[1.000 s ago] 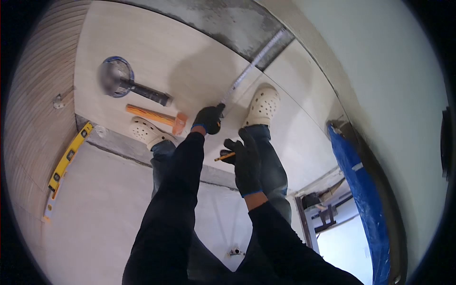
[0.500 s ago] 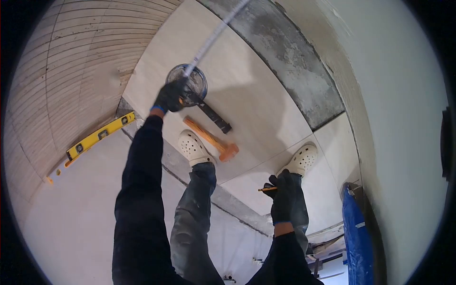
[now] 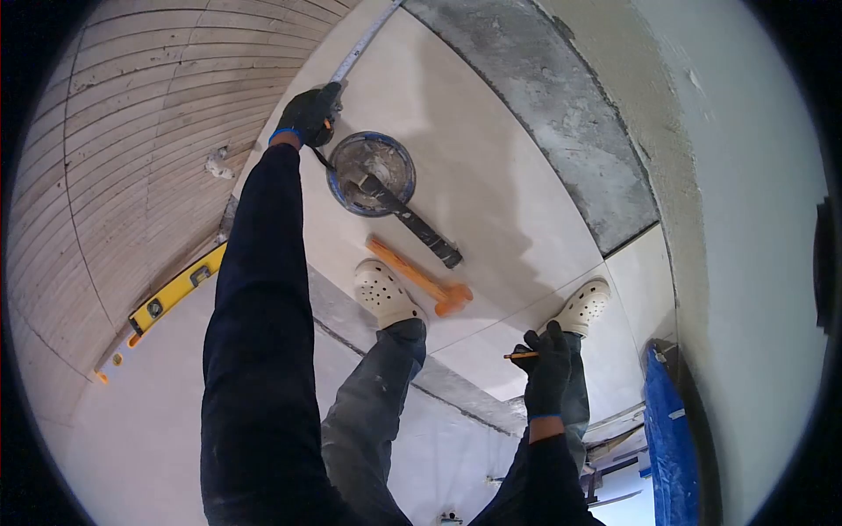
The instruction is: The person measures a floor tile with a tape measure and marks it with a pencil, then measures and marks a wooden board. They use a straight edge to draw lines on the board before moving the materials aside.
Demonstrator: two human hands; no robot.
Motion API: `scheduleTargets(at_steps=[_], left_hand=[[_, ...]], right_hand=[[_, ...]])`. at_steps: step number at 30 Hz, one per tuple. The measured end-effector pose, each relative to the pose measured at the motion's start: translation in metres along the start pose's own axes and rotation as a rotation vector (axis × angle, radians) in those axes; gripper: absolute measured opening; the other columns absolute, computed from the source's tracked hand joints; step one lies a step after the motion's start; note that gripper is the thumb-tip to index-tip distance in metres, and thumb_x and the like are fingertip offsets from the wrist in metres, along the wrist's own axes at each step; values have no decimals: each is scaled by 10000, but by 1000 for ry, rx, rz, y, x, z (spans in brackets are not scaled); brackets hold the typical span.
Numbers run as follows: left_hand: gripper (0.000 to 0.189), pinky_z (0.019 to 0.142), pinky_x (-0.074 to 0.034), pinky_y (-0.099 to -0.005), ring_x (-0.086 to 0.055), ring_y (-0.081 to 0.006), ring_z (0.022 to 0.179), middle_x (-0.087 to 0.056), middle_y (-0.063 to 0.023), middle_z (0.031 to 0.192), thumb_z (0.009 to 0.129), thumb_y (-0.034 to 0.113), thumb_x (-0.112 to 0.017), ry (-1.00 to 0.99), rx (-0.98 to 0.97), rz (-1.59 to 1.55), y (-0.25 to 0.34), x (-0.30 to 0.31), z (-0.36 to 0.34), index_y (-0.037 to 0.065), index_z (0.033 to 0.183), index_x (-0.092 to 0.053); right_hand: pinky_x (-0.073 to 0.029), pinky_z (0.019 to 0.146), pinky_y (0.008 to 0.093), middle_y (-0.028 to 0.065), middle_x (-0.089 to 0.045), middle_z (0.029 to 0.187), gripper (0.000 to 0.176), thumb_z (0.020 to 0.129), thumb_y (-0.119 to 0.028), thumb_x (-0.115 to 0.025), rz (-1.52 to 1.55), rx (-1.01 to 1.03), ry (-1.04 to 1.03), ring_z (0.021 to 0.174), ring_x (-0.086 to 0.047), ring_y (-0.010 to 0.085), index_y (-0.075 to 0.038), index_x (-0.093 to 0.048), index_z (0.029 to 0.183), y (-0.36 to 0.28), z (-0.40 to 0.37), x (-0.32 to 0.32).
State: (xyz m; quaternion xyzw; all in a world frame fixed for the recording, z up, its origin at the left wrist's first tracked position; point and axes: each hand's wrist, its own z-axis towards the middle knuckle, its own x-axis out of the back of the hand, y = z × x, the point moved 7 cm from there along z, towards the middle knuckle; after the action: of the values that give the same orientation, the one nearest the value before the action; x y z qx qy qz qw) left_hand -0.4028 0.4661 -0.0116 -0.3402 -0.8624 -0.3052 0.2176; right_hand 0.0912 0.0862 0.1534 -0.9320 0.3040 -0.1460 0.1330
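Note:
My left hand (image 3: 307, 116), in a black glove, is closed on a tape measure whose pale blade (image 3: 364, 44) stretches away over the tile to the top edge. Just below it stands a round bucket (image 3: 390, 167) with grey residue, a black-handled tool (image 3: 412, 221) lying across its rim. Near my left shoe lies an orange mallet (image 3: 419, 273). My right hand (image 3: 548, 373), also gloved, pinches a thin yellow pencil (image 3: 522, 355) above my right leg.
A yellow level (image 3: 180, 287) rests along the foot of the ribbed wall (image 3: 132, 149) at left. Large beige tiles (image 3: 491, 175) border a bare grey concrete strip (image 3: 561, 114). A blue plastic-wrapped item (image 3: 669, 438) stands against the right wall. Cream shoes (image 3: 383, 294) are on the tiles.
My left hand has moved up and left with the tape measure, off the bucket, which now shows fully. The whole view has shifted slightly, and my right hand still holds the pencil.

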Motion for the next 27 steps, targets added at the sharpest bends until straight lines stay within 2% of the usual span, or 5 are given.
scheduleTargets(at_steps=[6,10,12,15,27], left_hand=[[542,806,-486,-410,-660,-312,876,-701,-136,882,955,565,-430,173,-362,359,-9,2,31,110,911,-721],[533,844,-483,-432,-658,-317,916,-700,-145,900,959,556,-416,91,8,180,-15,3,27,122,938,-726],[356,740,-528,-432,-675,-309,847,-696,-130,877,852,306,-635,296,-577,760,16,-2,16,100,1142,-657],[423,779,-532,-436,-665,-331,924,-690,-153,976,867,255,-596,41,49,363,-5,2,39,142,1274,-587],[417,806,-510,-489,-654,-376,939,-680,-148,988,871,211,-588,304,-493,686,34,-29,-37,117,1277,-564]], right_hand=[[-629,744,386,109,-552,1066,448,964,-97,-546,-46,54,-34,1010,-655,252,-5,-436,1388,-6,-9,-15],[-628,750,390,105,-566,1045,453,965,-106,-549,-64,53,-30,1013,-660,250,-3,-434,1391,-2,-6,-14],[-628,750,393,105,-569,1040,461,967,-109,-548,-67,35,-38,1010,-662,254,-2,-427,1398,-1,-5,-13],[-628,749,397,103,-569,1046,461,967,-110,-548,-59,46,-36,1018,-661,258,2,-424,1396,-7,-9,-17],[-617,738,393,158,-664,1003,480,977,-118,-543,-37,5,-92,862,-694,255,-31,-401,1427,-15,-17,-13]])
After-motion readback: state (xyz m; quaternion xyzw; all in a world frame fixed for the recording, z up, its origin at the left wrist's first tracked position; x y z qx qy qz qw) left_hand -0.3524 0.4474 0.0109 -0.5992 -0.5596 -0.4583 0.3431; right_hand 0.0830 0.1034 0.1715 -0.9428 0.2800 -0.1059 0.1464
